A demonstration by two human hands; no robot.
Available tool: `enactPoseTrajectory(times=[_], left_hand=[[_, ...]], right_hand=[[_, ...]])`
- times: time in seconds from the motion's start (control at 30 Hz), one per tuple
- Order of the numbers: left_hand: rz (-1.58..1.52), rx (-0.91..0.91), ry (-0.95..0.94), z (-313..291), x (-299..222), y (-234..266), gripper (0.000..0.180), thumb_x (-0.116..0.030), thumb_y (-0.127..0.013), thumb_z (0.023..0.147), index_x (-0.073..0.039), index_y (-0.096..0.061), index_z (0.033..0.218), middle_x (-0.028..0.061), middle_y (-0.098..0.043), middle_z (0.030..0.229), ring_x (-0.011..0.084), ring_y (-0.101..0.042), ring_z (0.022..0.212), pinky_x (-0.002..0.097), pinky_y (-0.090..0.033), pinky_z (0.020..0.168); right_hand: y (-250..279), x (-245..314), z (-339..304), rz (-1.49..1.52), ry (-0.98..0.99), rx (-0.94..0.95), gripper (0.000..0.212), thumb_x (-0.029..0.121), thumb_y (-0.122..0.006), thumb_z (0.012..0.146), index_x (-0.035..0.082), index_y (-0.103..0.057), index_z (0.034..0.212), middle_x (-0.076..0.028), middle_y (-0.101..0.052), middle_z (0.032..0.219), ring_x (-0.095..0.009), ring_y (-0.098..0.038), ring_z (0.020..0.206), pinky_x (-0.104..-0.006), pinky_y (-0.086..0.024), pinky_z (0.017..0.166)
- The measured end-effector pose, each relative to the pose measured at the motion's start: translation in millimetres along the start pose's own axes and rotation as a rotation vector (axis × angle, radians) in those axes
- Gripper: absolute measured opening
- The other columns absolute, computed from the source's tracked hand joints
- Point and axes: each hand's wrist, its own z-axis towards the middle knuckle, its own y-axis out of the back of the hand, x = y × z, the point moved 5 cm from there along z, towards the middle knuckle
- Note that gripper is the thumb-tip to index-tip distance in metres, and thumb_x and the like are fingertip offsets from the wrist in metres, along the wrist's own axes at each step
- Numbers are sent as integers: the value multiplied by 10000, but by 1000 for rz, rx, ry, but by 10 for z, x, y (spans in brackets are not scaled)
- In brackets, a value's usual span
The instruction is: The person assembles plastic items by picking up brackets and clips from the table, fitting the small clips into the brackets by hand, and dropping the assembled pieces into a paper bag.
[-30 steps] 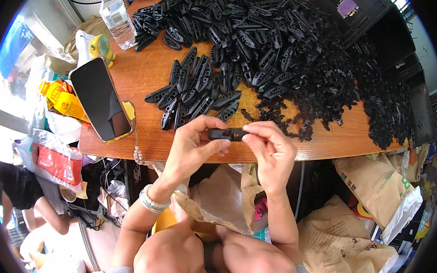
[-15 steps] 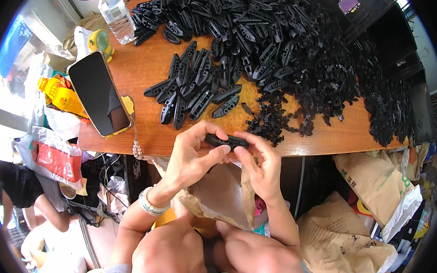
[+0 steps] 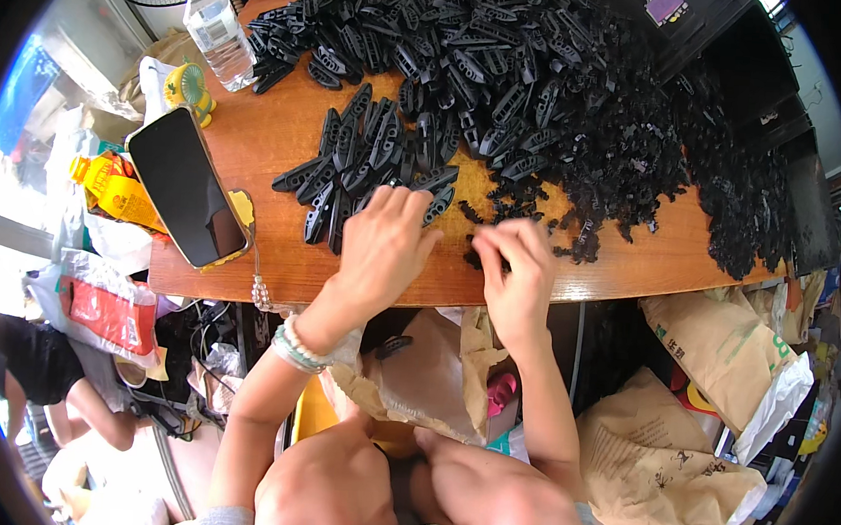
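Note:
My left hand (image 3: 383,246) reaches over the near side of a small group of black, boat-shaped plastic parts (image 3: 356,140). Its fingertips point down and are hidden behind the back of the hand; the thumb stands apart. My right hand (image 3: 520,268) hovers by the table's front edge, beside a heap of small black plastic clips (image 3: 625,169). Thumb and index finger are bent toward each other, slightly blurred, and whatever lies between them is too small to make out. Between my forearms, an open brown paper bag (image 3: 424,372) has a black boat-shaped part (image 3: 394,346) inside.
A large pile of the boat-shaped parts (image 3: 470,46) covers the table's far side. At left are a phone (image 3: 187,188), a water bottle (image 3: 220,38), a small yellow-green fan (image 3: 190,89) and an orange-capped bottle (image 3: 120,190). Paper bags (image 3: 662,456) lie at right; someone's leg (image 3: 99,407) shows at lower left.
Both hands held one black part over the table edge. They have since parted, the left going up to the boat-shaped parts, the right toward the clips. A black part now shows in the bag.

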Motion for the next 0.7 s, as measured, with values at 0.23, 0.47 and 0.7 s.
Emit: enactPoseTrajectory(times=[0.23, 0.47, 0.7], left_hand=[[-278, -56, 145, -112, 55, 4, 282, -57, -681, 728, -22, -572, 987, 130, -633, 856, 288, -613, 767, 335, -507, 644], [-1036, 2, 532, -296, 174, 62, 226, -4, -643, 829, -1, -558, 1038, 65, -644, 934, 108, -604, 844, 251, -498, 747], [-1219, 109, 630, -440, 30, 56, 198, -7, -618, 859, 3, -535, 1038, 53, -624, 907, 91, -592, 818, 241, -505, 725]], right_hand=[[-227, -36, 307, -484, 67, 66, 142, 56, -688, 724, 42, -643, 858, -111, -531, 1204, -305, -425, 1201, -446, -319, 930], [-164, -41, 132, 686, -437, -28, 99, -38, -545, 873, -14, -569, 966, -74, -585, 991, -110, -591, 814, -210, -449, 689], [-53, 277, -25, 870, -373, 60, 187, -38, -537, 890, -57, -609, 1061, -72, -573, 1024, -99, -569, 820, -210, -450, 721]])
